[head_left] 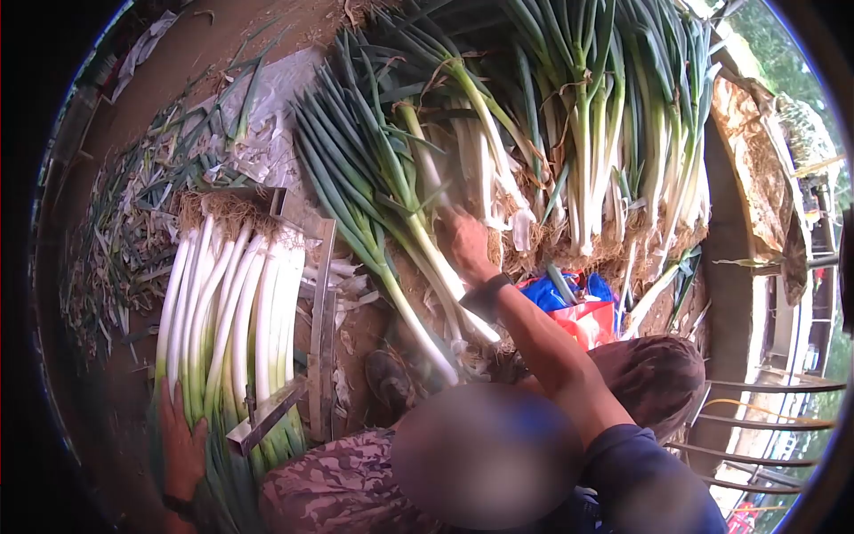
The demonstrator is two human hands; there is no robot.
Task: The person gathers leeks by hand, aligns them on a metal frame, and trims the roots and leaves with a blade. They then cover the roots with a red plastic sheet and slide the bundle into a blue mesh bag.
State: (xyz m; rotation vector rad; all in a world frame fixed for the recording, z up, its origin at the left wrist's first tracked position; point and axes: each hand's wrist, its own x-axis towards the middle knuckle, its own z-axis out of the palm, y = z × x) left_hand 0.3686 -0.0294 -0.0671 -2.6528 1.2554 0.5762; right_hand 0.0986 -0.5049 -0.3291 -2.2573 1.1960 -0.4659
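Observation:
My left hand (183, 445) lies along the outer side of a row of trimmed green onions (212, 307), fingers stretched out against the stalks. These long, thick white stalks rest in a metal frame (322, 329), roots up and green tops toward me. Out in front, my right hand (467, 245) is closed around a white green onion stalk (425, 165) at the near side of a large pile. Several loose green onions (405, 307) slant below that hand, their white ends pointing toward me. Part of the right fingers is hidden behind the hand.
A tall heap of untrimmed green onions (587, 169) with dirty roots stands at the back right. Leaf and peel scraps (124, 240) cover the ground at left. A red and blue plastic bag (583, 320) lies near my knee. Curved metal bars (765, 423) run along the right.

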